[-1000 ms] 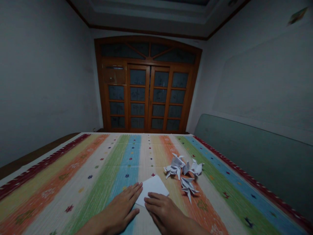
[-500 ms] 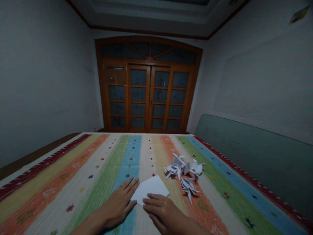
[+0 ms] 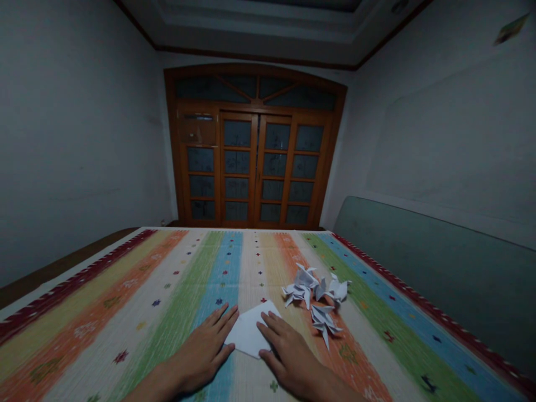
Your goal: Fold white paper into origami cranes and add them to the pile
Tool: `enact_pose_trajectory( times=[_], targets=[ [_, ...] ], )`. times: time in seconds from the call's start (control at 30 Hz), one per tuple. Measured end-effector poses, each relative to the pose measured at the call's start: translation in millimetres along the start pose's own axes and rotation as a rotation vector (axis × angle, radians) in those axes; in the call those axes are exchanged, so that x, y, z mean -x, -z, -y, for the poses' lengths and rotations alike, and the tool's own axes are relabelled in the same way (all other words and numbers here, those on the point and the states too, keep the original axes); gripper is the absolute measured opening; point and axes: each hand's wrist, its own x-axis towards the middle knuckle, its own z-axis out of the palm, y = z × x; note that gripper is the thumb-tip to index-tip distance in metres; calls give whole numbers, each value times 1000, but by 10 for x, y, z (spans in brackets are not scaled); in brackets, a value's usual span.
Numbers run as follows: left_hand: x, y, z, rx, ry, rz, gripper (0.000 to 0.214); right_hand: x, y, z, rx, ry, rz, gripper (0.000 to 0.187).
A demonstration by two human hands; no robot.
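Your left grip (image 3: 203, 349) open, flat, touching edge of white paper sheet (image 3: 247, 333) | your right grip (image 3: 290, 354) open, fingers on sheet | paper cranes (image 3: 300, 287) just beyond, on striped mat (image 3: 138, 312)

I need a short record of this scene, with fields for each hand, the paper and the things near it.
Left hand: flat, palm down, at the left edge of the white paper
Right hand: flat, palm down, fingers at the paper's right side
Paper: lying on the striped cloth
Nearby: white paper cranes, beyond and to the right of the paper
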Motion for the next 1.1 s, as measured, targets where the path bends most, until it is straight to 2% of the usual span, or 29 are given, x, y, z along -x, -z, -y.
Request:
enact_pose_trajectory(
  times=[0.17,0.33,0.53,0.67,0.83,0.93,1.1],
  targets=[
    [9,-29,25,11,9,-11,65,-33,-150,-124,8,-85,-110,58],
    [-13,-81,-25,42,64,3,70,-40,-156,-130,0,-88,-77,62],
    [-52,-100,-214,17,-12,-60,66,-31,-182,-168,18,-61,-92,56],
    [-49,-40,-311,35,-105,-71,50,-35,-275,-276,-15,-18,-161,53],
    [-58,-7,-332,77,-103,-52,43,-77,-390,-414,-73,12,-318,52],
    [-73,-9,-325,97,-94,-43,40,-95,-354,-397,-162,50,-404,49],
    [-102,58,-374,117,-96,-19,37,-91,-169,-251,-365,70,-456,39]
  ],
)
